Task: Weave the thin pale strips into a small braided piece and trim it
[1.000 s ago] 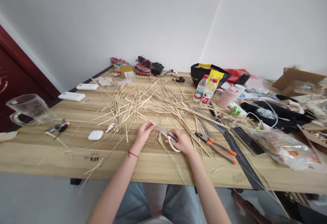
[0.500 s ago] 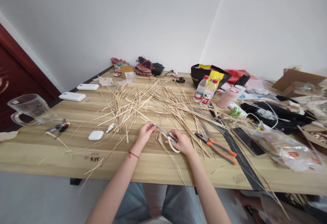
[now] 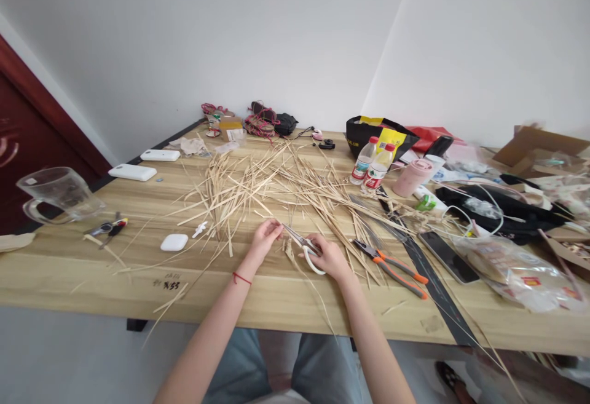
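My right hand (image 3: pixel 328 255) is closed round the white handles of a pair of scissors (image 3: pixel 308 251), whose metal blades point up and to the left. The blade tips reach the fingertips of my left hand (image 3: pixel 266 237). That hand's fingers are pinched together, and whatever they hold is too small to make out. Beyond both hands a loose heap of pale dry straw strips (image 3: pixel 258 186) spreads over the wooden table (image 3: pixel 216 302). Below the scissors a thin strip curves toward the table's front edge. Pliers (image 3: pixel 391 267) with orange and grey handles lie right of my right hand.
On the left are a clear glass jug (image 3: pixel 59 192), a white earphone case (image 3: pixel 174 242) and two white devices. To the right stand two bottles (image 3: pixel 378 167), a pink cup (image 3: pixel 412 178) and a black bag (image 3: pixel 369 136). A phone (image 3: pixel 448 256) and a plastic bag (image 3: pixel 525 275) lie nearer.
Both hands and the scissors stay almost where they were. The view has shifted very slightly. At the lower right, another person's foot shows in a different position.
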Action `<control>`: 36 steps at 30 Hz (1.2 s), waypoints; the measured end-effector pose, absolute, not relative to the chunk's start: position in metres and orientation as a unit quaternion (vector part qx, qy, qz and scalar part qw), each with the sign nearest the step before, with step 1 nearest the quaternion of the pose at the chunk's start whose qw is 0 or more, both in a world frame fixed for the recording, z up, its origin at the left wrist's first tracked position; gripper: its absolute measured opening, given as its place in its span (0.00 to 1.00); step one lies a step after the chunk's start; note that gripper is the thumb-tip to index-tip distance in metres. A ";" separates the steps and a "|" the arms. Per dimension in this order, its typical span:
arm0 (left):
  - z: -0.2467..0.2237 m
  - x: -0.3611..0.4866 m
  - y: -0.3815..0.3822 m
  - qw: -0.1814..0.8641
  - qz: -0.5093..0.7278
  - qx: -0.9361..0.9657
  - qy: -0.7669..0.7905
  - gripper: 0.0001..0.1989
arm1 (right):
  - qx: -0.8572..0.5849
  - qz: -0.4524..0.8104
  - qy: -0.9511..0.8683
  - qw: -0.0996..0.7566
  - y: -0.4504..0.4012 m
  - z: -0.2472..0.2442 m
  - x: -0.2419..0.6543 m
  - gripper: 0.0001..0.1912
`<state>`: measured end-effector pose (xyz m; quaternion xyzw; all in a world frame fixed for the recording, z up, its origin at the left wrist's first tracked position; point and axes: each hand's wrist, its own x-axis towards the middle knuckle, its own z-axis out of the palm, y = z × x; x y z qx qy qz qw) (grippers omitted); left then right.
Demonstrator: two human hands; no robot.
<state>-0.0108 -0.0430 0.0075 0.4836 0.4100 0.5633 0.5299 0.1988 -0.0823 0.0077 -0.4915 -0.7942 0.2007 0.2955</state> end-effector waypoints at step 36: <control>-0.002 -0.017 -0.036 0.500 0.602 0.432 0.449 0.13 | -0.489 0.187 -0.801 0.290 -0.081 0.003 0.200 0.17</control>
